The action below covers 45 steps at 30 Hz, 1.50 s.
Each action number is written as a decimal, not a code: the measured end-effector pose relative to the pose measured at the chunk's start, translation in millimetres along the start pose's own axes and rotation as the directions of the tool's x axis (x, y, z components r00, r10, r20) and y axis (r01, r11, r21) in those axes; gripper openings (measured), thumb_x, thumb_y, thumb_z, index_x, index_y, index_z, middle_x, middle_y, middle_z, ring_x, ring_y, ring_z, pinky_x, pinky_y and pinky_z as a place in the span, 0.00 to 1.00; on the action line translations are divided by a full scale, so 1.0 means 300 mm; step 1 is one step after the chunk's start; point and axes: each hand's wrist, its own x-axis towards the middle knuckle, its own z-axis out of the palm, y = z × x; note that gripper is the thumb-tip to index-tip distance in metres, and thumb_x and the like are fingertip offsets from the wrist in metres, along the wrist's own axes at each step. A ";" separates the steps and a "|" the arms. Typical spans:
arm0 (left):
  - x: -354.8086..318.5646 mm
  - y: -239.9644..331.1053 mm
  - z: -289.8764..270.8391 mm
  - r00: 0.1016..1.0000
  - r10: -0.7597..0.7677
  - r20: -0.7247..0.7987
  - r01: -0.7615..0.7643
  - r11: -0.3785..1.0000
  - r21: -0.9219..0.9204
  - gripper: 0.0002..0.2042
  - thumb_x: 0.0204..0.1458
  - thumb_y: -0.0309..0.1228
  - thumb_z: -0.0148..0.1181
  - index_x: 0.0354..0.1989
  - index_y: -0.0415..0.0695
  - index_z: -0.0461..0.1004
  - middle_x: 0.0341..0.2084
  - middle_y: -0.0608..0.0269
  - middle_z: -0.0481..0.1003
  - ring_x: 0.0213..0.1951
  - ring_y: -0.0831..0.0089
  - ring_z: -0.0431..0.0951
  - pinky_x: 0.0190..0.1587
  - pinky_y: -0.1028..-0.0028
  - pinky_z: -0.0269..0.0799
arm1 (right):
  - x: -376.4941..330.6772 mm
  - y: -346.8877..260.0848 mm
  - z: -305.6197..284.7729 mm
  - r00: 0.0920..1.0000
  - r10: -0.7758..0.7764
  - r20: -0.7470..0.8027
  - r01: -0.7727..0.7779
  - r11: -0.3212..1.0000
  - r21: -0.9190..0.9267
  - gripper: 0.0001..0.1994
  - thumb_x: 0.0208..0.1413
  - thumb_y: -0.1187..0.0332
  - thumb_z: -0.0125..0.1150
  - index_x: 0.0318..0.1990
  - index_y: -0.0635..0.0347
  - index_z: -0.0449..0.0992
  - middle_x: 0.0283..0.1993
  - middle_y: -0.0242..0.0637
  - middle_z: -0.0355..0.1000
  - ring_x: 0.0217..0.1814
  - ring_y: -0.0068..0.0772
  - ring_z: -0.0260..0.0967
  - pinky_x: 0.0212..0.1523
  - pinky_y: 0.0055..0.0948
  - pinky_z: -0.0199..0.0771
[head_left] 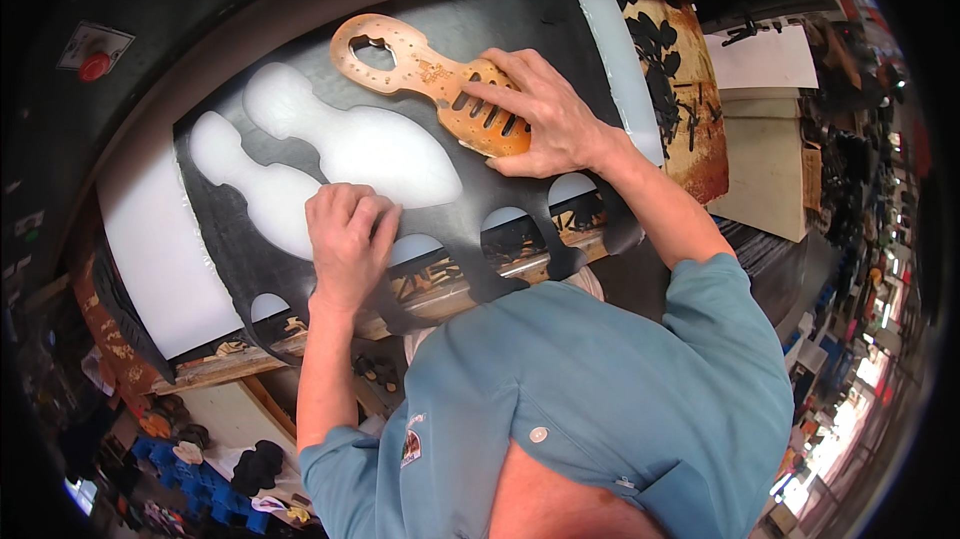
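Observation:
A sole-shaped cutting die (485, 129), orange-tan with slots and small holes, lies on a black sheet (480, 24). My right hand (550, 119) grips the die's wider end, with fingers over the slots and thumb at the near edge. Two sole-shaped cutouts (385, 154) in the sheet, left of the die, show the white board (150, 269) underneath. Beside the nearer cutout, my left hand (350, 239) is closed with curled fingers at the sheet's near part; its fingertips are partly hidden. Along the front edge, the sheet is left in narrow strips between rounded gaps.
A wooden front rail (440, 299) runs below the sheet, with dark scraps behind it. Right of the board stands a rusty surface (690, 89) with black offcuts. A red button (95, 65) sits on the dark machine at far left. Blue crates (200, 484) lie lower left.

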 end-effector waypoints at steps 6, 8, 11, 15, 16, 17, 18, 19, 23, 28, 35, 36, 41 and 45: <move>-0.066 0.106 -0.037 0.995 -0.069 -0.069 0.054 0.976 -0.209 0.11 0.48 0.17 0.72 0.37 0.41 0.78 0.36 0.55 0.78 0.40 0.55 0.78 0.44 0.58 0.74 | -0.050 0.059 -0.049 0.985 0.172 -0.011 -0.168 0.973 0.155 0.37 0.57 0.52 0.73 0.70 0.63 0.73 0.75 0.54 0.66 0.76 0.55 0.63 0.76 0.49 0.64; -0.136 0.185 -0.053 0.992 -0.112 -0.049 0.093 0.950 -0.297 0.10 0.49 0.15 0.71 0.38 0.40 0.78 0.34 0.53 0.79 0.37 0.55 0.80 0.40 0.60 0.76 | -0.033 0.133 -0.063 0.994 0.107 -0.036 -0.109 0.993 -0.046 0.28 0.70 0.55 0.58 0.70 0.65 0.74 0.75 0.52 0.67 0.81 0.52 0.58 0.81 0.48 0.55; -0.234 0.300 -0.001 0.986 -0.165 -0.032 0.141 0.915 -0.377 0.10 0.49 0.15 0.71 0.37 0.40 0.78 0.33 0.54 0.79 0.35 0.56 0.80 0.38 0.61 0.76 | 0.006 0.272 -0.061 0.998 0.051 -0.047 -0.060 0.973 -0.224 0.26 0.71 0.53 0.56 0.67 0.63 0.77 0.69 0.51 0.73 0.73 0.56 0.66 0.75 0.49 0.62; -0.309 0.328 0.110 0.991 -0.052 -0.124 0.030 0.984 -0.173 0.12 0.49 0.19 0.74 0.38 0.44 0.77 0.33 0.58 0.78 0.32 0.56 0.78 0.38 0.60 0.72 | -0.085 0.352 -0.097 0.817 0.518 -0.253 -0.576 0.721 -0.384 0.21 0.72 0.54 0.57 0.53 0.65 0.82 0.48 0.50 0.79 0.55 0.56 0.75 0.63 0.47 0.71; -0.319 0.326 0.134 0.989 -0.031 -0.142 0.018 0.996 -0.093 0.12 0.49 0.20 0.74 0.38 0.44 0.77 0.33 0.59 0.78 0.32 0.56 0.78 0.37 0.60 0.71 | -0.107 0.338 -0.096 0.829 0.404 -0.388 -0.520 0.811 -0.267 0.19 0.72 0.56 0.58 0.52 0.65 0.82 0.49 0.50 0.80 0.55 0.55 0.76 0.61 0.46 0.73; -0.329 0.322 0.151 0.989 -0.009 -0.150 0.007 1.000 -0.014 0.12 0.49 0.21 0.74 0.39 0.45 0.77 0.33 0.59 0.78 0.32 0.57 0.78 0.36 0.60 0.71 | -0.145 0.300 -0.085 0.782 0.377 -0.496 -0.506 0.849 -0.152 0.18 0.71 0.57 0.59 0.52 0.65 0.83 0.49 0.49 0.80 0.54 0.54 0.77 0.59 0.44 0.75; -0.335 0.318 0.163 0.989 -0.001 -0.150 0.008 0.999 0.047 0.09 0.51 0.21 0.73 0.36 0.42 0.76 0.33 0.58 0.79 0.32 0.56 0.79 0.35 0.59 0.70 | -0.184 0.251 -0.080 0.712 0.385 -0.587 -0.495 0.868 -0.031 0.17 0.71 0.59 0.60 0.51 0.65 0.83 0.49 0.49 0.81 0.54 0.53 0.78 0.57 0.43 0.76; -0.340 0.315 0.170 0.988 -0.004 -0.157 0.012 0.999 0.050 0.09 0.51 0.21 0.73 0.36 0.42 0.76 0.33 0.58 0.79 0.32 0.56 0.79 0.34 0.59 0.70 | -0.202 0.204 -0.084 0.727 0.315 -0.610 -0.377 0.926 0.029 0.13 0.71 0.63 0.62 0.47 0.66 0.83 0.47 0.46 0.82 0.49 0.44 0.82 0.50 0.36 0.79; -0.348 0.313 0.168 0.985 0.012 -0.170 0.000 0.997 0.074 0.10 0.52 0.22 0.73 0.35 0.43 0.75 0.31 0.58 0.79 0.32 0.56 0.78 0.34 0.60 0.69 | -0.199 0.036 -0.121 0.663 0.399 -0.634 -0.280 0.917 0.284 0.13 0.74 0.65 0.61 0.37 0.65 0.81 0.29 0.31 0.75 0.33 0.17 0.70 0.37 0.23 0.72; -0.353 0.304 0.160 0.974 0.027 -0.226 -0.003 0.995 0.103 0.10 0.55 0.23 0.71 0.34 0.44 0.72 0.31 0.58 0.77 0.33 0.55 0.77 0.35 0.58 0.69 | -0.083 -0.115 -0.253 0.650 0.159 -0.743 -0.008 0.979 0.203 0.16 0.74 0.63 0.60 0.34 0.65 0.79 0.27 0.30 0.74 0.31 0.18 0.69 0.34 0.24 0.71; -0.339 0.322 0.162 0.966 0.004 -0.260 0.021 0.996 0.091 0.09 0.57 0.25 0.69 0.31 0.42 0.72 0.29 0.57 0.75 0.33 0.52 0.76 0.38 0.56 0.71 | -0.303 -0.243 -0.230 0.767 0.112 -0.632 -0.046 0.992 0.120 0.12 0.72 0.66 0.62 0.36 0.65 0.80 0.28 0.37 0.78 0.30 0.27 0.74 0.33 0.29 0.73; -0.330 0.325 0.162 0.962 -0.002 -0.273 0.026 0.996 0.085 0.09 0.57 0.25 0.69 0.30 0.42 0.72 0.29 0.56 0.75 0.33 0.51 0.77 0.38 0.56 0.71 | -0.370 -0.257 -0.198 0.760 0.196 -0.619 -0.109 0.978 0.176 0.13 0.71 0.67 0.62 0.35 0.65 0.80 0.28 0.37 0.78 0.30 0.24 0.74 0.32 0.29 0.73; -0.302 0.336 0.170 0.955 -0.024 -0.294 0.047 0.996 0.072 0.09 0.57 0.26 0.70 0.31 0.42 0.73 0.29 0.56 0.76 0.33 0.52 0.78 0.38 0.57 0.73 | -0.533 -0.280 0.033 0.744 0.079 -0.664 -0.135 0.990 -0.033 0.11 0.64 0.71 0.65 0.28 0.61 0.76 0.26 0.41 0.73 0.29 0.48 0.73 0.34 0.44 0.70; -0.298 0.339 0.171 0.955 -0.038 -0.295 0.062 0.995 0.074 0.08 0.57 0.25 0.69 0.31 0.42 0.74 0.29 0.57 0.77 0.34 0.53 0.79 0.38 0.58 0.74 | -0.552 -0.255 0.089 0.843 0.070 -0.534 -0.186 0.968 -0.168 0.07 0.61 0.70 0.69 0.30 0.56 0.79 0.28 0.36 0.75 0.31 0.45 0.74 0.35 0.41 0.68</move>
